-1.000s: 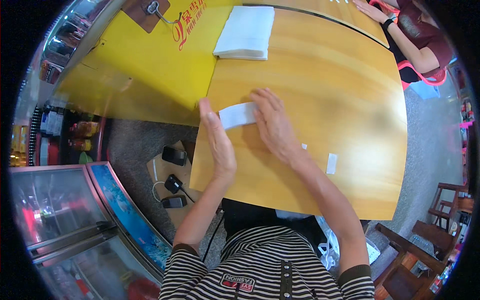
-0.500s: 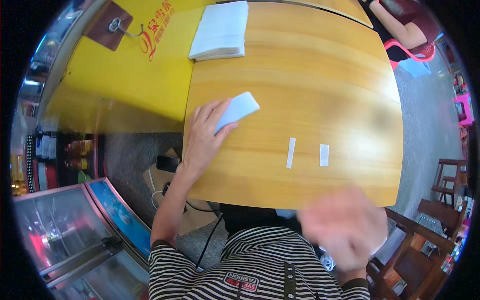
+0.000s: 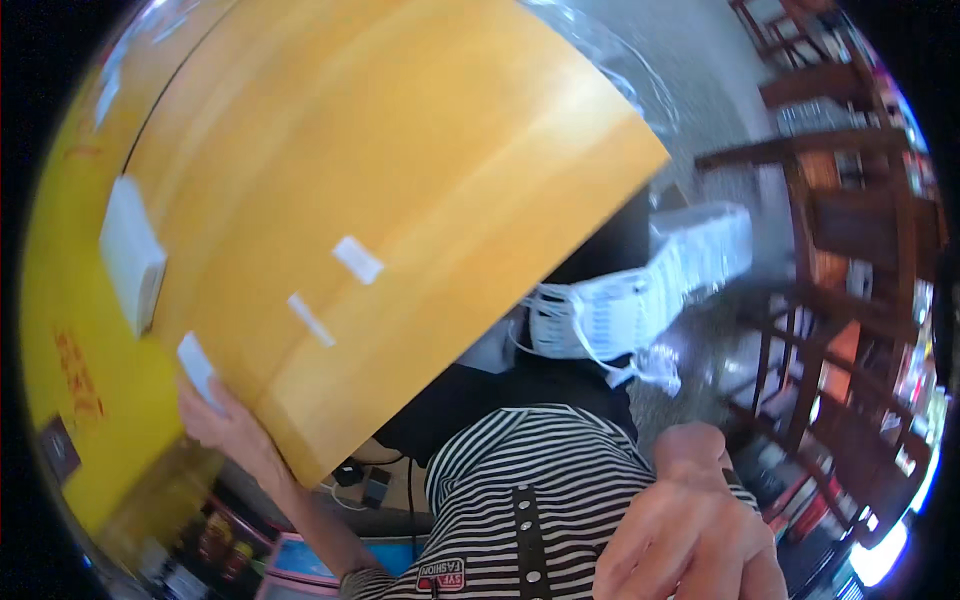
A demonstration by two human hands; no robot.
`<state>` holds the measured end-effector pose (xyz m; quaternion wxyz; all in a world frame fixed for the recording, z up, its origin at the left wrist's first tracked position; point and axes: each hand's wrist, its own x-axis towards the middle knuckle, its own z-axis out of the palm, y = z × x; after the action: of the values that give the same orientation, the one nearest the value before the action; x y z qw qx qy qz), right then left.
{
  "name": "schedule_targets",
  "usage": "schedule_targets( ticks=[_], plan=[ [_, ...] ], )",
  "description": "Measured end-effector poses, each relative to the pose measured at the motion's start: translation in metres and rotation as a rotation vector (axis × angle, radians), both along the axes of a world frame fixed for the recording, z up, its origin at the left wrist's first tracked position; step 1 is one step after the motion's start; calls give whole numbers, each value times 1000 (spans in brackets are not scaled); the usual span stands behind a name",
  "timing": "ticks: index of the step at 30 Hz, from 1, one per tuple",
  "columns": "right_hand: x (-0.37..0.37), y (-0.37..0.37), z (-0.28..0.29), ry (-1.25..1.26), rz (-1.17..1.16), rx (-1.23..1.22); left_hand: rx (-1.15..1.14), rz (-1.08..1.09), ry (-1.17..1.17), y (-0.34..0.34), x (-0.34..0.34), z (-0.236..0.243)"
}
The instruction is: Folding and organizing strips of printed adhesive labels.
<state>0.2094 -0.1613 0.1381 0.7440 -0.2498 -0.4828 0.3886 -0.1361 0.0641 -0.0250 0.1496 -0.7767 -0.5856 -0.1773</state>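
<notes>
My left hand is closed around a small flat white block, perhaps folded paper, at the near left side of the wooden table. My right hand is beside my striped shirt at the lower right, its back turned up. Its fingertips run out of the picture, so I cannot see whether it holds anything. On the tabletop lie a narrow white strip and a wider white printed label. A thick stack of white paper lies at the table's left edge.
White printed material in clear plastic hangs by the table's near right edge. Dark wooden chairs stand on the right. A yellow surface adjoins the table on the left. A small dark device lies below the near corner.
The view has swung to the right, turning the table in the picture. My right hand has moved from the table's near edge in beside my body. My left hand still holds the white block.
</notes>
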Motion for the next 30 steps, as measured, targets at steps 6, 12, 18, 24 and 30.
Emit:
schedule_targets(
  ticks=[6, 12, 18, 24, 30],
  plan=[
    [44, -35, -39, 154, 88, 118, -59, -345, -269, -58, 111, 49],
    [87, -98, -78, -65, 191, -279, -979, -1055, -363, -149, 210, 39],
    [50, -153, -122, -60, -301, -1058, -1556, -653, -595, -181, 220, -99],
    [-10, -158, -173, -462, -820, -1242, -1654, -737, -679, -163, 256, -116],
    [-16, -142, -196, -848, -729, -1212, -2110, -797, -601, -140, 253, -106]
  ],
)
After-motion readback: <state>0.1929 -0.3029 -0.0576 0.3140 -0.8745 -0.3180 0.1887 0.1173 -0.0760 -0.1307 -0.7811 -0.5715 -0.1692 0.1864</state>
